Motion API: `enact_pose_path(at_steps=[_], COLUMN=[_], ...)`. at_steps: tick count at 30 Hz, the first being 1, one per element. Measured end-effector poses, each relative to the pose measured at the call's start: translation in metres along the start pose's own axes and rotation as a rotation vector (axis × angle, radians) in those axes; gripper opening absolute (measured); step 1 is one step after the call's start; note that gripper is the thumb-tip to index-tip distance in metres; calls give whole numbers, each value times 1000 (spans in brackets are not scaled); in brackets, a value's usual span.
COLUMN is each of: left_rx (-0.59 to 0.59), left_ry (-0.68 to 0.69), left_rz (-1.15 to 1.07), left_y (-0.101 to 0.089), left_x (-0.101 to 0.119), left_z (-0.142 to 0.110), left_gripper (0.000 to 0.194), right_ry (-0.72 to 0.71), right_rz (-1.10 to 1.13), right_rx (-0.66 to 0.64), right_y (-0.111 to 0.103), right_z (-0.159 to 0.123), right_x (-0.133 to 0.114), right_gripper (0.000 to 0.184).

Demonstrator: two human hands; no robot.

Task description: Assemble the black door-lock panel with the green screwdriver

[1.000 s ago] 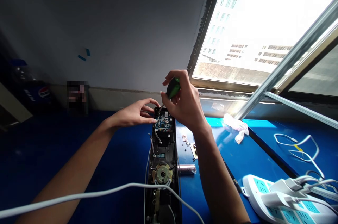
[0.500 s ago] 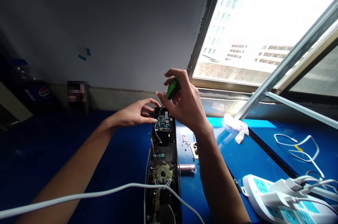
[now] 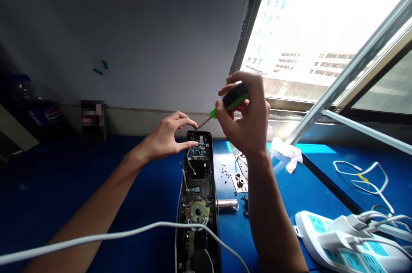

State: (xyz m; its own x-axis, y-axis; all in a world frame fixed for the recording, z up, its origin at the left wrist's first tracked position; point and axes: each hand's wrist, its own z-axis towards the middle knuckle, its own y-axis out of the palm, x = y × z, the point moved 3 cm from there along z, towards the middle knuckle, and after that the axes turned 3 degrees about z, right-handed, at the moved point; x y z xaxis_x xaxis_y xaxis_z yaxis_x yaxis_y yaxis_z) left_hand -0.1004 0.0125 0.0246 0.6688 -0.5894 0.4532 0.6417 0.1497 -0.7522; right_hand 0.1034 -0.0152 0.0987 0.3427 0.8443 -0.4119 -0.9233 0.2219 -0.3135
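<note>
Spreading wide on the left, blue tabletop [image 3: 151, 195] borders the black casing [image 3: 205, 180]; a pink cylinder [image 3: 227, 205] flanks its right edge. The casing's long axis runs wallward; the right hand [image 3: 249, 120] grips a screwdriver [image 3: 236, 95] slanting down-left to its far end, left hand [image 3: 169, 138] curved open there

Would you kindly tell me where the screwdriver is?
In the head view, the screwdriver is in the right hand, slanting down-left toward the black casing's far end.

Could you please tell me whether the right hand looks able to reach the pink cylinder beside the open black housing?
Probably yes: the pink cylinder lies largely uncovered, though the right hand holds a green-and-black screwdriver.
</note>
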Motion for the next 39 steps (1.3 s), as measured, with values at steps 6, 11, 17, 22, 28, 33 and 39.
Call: enact_pose_path(at_steps=[6,11,17,22,28,33,39], left_rx=[40,-75,-379,-632,-723,-729,-769], left_ry=[69,77,230,256,256,248,245], left_rz=[73,111,198,381,479,493,531], left_y=[13,21,65,118,152,157,161], left_x=[16,44,85,101,98,91,91], left_z=[2,1,21,41,45,46,46], left_gripper=[26,24,22,23,23,20,13], right_ry=[-7,42,261,447,473,461,449], right_rz=[7,-99,-185,-212,-188,-200,-178], right_rx=[36,-87,-365,-565,-588,-558,-549], right_y=[-20,-54,-86,-101,-112,-115,-116], right_z=[2,-3,-17,-29,-35,-36,-36], right_x=[-2,6,34,48,56,58,55], right_gripper=[31,35,41,36,35,33,34])
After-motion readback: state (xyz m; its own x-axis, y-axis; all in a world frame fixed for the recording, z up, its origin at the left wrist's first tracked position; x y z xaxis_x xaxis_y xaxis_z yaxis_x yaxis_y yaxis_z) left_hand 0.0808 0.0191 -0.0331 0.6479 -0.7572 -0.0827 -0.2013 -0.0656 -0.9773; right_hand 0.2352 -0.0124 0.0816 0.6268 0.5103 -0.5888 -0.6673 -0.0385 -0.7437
